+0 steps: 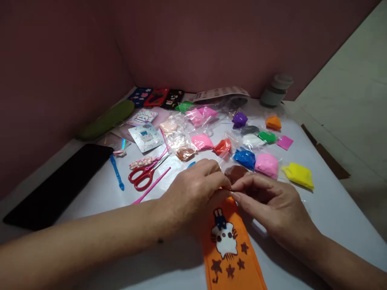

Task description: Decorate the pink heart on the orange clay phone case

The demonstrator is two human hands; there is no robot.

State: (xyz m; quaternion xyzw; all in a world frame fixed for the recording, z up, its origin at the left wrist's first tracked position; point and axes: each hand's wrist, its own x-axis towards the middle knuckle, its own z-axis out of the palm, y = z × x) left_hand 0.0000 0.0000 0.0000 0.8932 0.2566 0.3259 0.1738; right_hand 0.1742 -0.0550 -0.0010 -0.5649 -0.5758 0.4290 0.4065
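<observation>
A flat orange panel, coated in what looks like modelling clay, lies before me. On it is a white cat figure in blue clothes, upside down to me, with several brown stars beside it. Over the panel's far end, my left hand is closed, its fingers curled; what they grip is mostly hidden. Thumb and forefinger of my right hand pinch a tiny thin dark strand at the left fingertips. A bag of brown clay lies just beyond the hands.
Many small bags of coloured clay, such as yellow and blue, spread across the table. Red scissors, a pink stick, a blue tool and a black slab lie left. Decorated cases and a jar stand behind.
</observation>
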